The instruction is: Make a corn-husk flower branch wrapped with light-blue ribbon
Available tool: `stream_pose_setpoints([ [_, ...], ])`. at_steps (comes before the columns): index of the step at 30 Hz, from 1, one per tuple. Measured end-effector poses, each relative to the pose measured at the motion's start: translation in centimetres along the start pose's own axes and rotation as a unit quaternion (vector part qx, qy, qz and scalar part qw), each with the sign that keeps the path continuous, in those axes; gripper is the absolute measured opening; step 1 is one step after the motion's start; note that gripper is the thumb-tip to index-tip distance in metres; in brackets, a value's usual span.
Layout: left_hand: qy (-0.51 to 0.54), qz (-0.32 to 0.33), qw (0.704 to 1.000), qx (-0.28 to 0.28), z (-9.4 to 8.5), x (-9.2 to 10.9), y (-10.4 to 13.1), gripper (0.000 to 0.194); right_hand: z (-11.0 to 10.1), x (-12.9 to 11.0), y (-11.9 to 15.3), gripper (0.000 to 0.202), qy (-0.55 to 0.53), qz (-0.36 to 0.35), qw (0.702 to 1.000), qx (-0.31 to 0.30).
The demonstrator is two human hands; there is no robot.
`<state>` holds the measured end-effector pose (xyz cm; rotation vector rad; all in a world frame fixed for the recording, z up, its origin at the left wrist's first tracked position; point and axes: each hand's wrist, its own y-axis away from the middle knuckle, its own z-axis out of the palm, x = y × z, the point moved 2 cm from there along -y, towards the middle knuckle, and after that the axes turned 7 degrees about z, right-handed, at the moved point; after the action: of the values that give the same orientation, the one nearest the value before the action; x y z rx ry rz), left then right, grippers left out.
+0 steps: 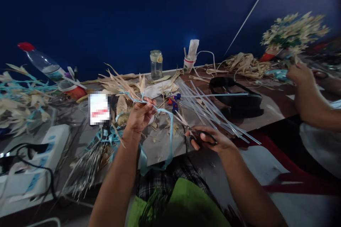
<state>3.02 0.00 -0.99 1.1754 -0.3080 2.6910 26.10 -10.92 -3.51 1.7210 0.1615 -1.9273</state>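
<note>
My left hand (141,114) pinches a stem wrapped in light blue ribbon, with dried husk flowers (118,84) fanning out above and to its left. From the fingers the blue ribbon (171,134) runs right, then hangs down over the table edge in a loop. My right hand (209,138) has its fingers in the handles of black-handled scissors (197,135). The parted blades point up and left, close to the ribbon but seemingly apart from it. A blue and orange glue gun (174,103) lies behind the ribbon.
Clear glue sticks (213,108) and a black holder (234,99) lie right of centre. Behind stand a glass bottle (156,64) and a paper cup (188,64). White power strips (49,156), wires (87,166) and a tilted plastic bottle (44,62) are left. Another person's hand (301,74) is right.
</note>
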Motion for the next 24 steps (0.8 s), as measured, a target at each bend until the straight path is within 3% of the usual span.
stream_pose_setpoints([
  [5,0.002,0.011,1.0,-0.015,-0.1,0.1,-0.1,0.024,-1.8,-3.2,0.3,0.051,0.146,0.027,0.989,0.016],
  [10,0.018,0.019,1.0,0.015,-0.6,0.7,-0.1,0.025,-3.7,-3.1,1.2,0.044,0.227,0.118,0.966,-0.037],
  [12,0.017,0.017,1.0,0.011,-0.5,0.7,-0.2,0.025,-4.5,-3.0,1.3,0.047,0.228,0.106,0.968,-0.008],
  [14,0.015,0.016,1.0,-0.001,-0.4,0.5,-0.3,0.024,-4.6,-3.2,0.6,0.05,0.235,0.066,0.967,0.065],
  [16,0.009,0.017,1.0,-0.008,-0.3,0.3,-0.4,0.022,-3.8,-3.6,-0.9,0.047,0.269,0.031,0.953,0.131],
  [19,-0.011,0.022,1.0,-0.009,-0.4,0.2,-0.5,0.021,-1.2,-4.4,-4.2,0.044,0.393,0.013,0.902,0.175],
  [24,-0.024,0.026,0.999,-0.004,-0.3,0.5,-0.3,0.021,3.4,-5.3,-8.7,0.031,0.542,0.017,0.822,0.174],
])
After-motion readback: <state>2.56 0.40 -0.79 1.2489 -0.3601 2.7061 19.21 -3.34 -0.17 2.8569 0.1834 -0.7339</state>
